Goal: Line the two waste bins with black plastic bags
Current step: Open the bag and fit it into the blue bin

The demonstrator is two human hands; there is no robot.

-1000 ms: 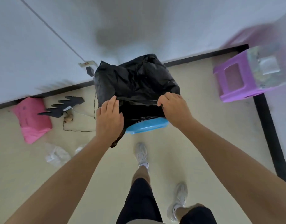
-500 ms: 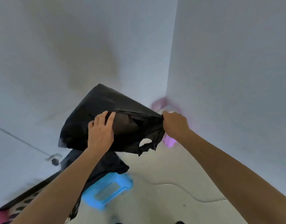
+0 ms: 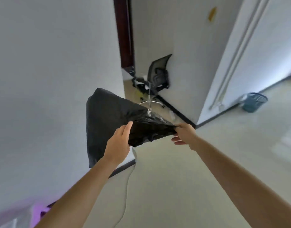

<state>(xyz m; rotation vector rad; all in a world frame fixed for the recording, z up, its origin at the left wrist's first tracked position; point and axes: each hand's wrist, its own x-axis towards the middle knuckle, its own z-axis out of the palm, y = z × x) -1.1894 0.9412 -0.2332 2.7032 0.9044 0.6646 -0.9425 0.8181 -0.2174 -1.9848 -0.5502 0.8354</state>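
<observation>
A room with plain white walls and a pale, glossy floor filled the view, edged by a dark skirting board. Straight ahead, an office chair [image 3: 158, 76] with a mesh back stood against the wall beside a dark doorframe. Far off to the right, a blue slatted waste bin [image 3: 254, 102] sat on the floor near the foot of a wall, well apart from the person.

Two bare arms reached forward from the bottom of the view. Between them, held up in the air, was a black plastic bag [image 3: 108, 122]. The left hand [image 3: 119, 143] gripped the bag's open edge from the near side, fingers closed over the plastic. The right hand [image 3: 184, 133] pinched the opposite side of the same edge, so the hands were apart with the mouth stretched between them. The rest of the bag billowed up and away to the left, above and beyond the left hand.

The bag looked thin and slippery. It might tear if the hands pulled the mouth too wide, or slip out of the right hand's pinch, which seemed the lighter hold. The loose body could also collapse and close the opening before reaching the bin
</observation>
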